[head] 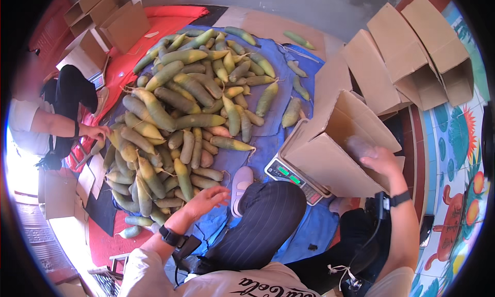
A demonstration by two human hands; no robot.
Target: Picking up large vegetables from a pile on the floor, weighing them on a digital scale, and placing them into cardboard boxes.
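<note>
A large heap of green radishes (193, 121) lies on a blue tarp (270, 130) before me. My left hand (210, 197) is held just beyond the heap's near right edge, fingers apart, holding nothing. At the right, an open cardboard box (321, 165) stands on a digital scale (292, 177) with a lit green display. My right hand (381, 160) is at the box's opening, its fingers on a blurred radish (360, 147) partly inside. Whether the fingers are closed firmly round it is hard to tell.
Several empty cardboard boxes (398, 53) stand at the upper right, others (123, 28) at the upper left. A co-worker (31, 123) at the left reaches a hand (94, 131) to the heap. A folding stool (106, 279) is at the lower left. Loose radishes (299, 39) lie around.
</note>
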